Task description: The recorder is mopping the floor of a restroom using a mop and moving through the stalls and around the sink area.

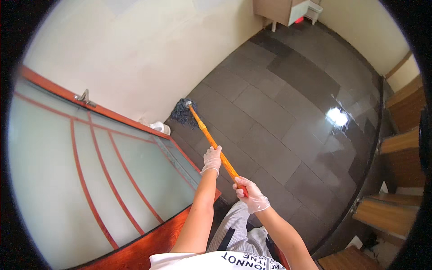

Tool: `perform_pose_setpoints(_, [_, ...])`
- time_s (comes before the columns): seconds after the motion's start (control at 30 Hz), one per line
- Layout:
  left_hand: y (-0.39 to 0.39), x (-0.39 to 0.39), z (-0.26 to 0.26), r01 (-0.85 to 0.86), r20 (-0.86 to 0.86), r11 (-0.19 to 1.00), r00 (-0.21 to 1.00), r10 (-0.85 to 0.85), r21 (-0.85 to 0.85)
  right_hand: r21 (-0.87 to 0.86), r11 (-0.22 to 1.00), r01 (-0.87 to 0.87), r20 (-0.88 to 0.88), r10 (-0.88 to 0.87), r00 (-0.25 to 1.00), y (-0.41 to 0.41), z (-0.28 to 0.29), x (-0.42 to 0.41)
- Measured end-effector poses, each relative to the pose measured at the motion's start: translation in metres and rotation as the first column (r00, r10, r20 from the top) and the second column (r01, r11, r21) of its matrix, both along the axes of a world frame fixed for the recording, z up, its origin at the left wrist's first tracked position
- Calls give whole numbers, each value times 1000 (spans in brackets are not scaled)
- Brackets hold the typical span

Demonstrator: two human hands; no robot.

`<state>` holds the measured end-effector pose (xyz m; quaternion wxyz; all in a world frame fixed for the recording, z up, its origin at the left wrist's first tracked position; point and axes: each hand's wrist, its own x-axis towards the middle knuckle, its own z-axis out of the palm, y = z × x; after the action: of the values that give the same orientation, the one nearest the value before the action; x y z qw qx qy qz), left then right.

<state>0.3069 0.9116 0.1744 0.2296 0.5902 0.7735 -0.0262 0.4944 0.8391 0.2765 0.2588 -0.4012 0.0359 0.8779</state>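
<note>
A string mop with an orange handle (209, 135) runs from my hands to the wall. Its dark blue-grey mop head (183, 113) rests on the floor at the foot of the pale wall, beside the door's far edge. My left hand (212, 158), in a thin clear glove, grips the handle near its middle. Around the red end of the handle is closed my right hand (249, 192), gloved the same way. Dark grey floor tiles (263, 135) spread out under the mop, with a wet, shiny patch (337, 117) on the right.
A red-framed frosted glass door (135, 182) stands at the left, its metal handle (85, 98) facing the wall. A white object (160, 128) lies by the door edge. Wooden stair treads (386, 214) rise on the right. At the far end are a cabinet (274, 11) and a white plastic stool (314, 10).
</note>
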Motion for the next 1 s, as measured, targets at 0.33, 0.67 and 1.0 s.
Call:
perform_pose_setpoints(0.33, [-46,96,-4,570,13,778,809,-588,-265,-1,1000,13,271,-12,962,-97,50,103])
perform_pose_setpoints(0.67, [-212,230,15,906,146,390,413,-899,-164,-82,900,427,400,-363,842,-313,111,157])
perform_pose_setpoints(1.0, [-427,271,38,971,244,-215,-185,-952,-103,158,627,762,660,-641,391,-527,192,36])
